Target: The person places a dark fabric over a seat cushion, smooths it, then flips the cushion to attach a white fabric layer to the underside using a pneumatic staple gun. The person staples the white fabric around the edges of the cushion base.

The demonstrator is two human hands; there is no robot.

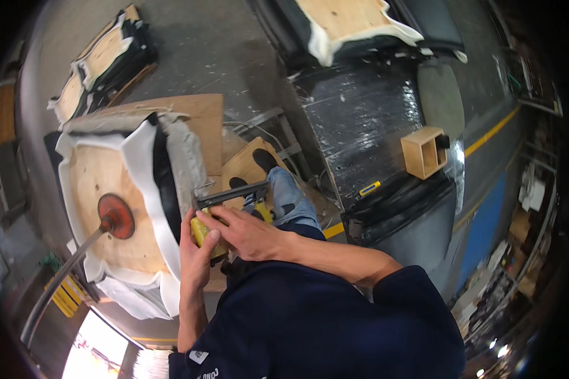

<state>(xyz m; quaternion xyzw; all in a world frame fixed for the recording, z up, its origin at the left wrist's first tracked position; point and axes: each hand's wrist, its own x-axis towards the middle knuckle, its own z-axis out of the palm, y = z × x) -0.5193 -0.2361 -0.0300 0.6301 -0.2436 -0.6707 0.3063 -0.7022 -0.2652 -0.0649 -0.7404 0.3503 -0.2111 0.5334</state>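
Note:
Close to my body I hold a yellow and black staple gun [232, 195], its long dark magazine pointing right. My left hand [195, 256] is closed around the gun's yellow body, thumb on the near side. Across the top lies my right hand [250, 232], its fingers curled onto the same yellow part; its fingertips are partly hidden. To the left of my hands is a wooden seat panel [101, 174] edged with white padding and black cover material. A round red disc [116, 216] on a metal rod presses on the panel's middle.
A cardboard-topped stand [207, 126] borders the panel. On the right, a black-covered table [354, 120] carries a small wooden box [417, 155] and a yellow utility knife [369, 188]. More padded panels [104, 57] lie at the far left; another [344, 19] sits at the back.

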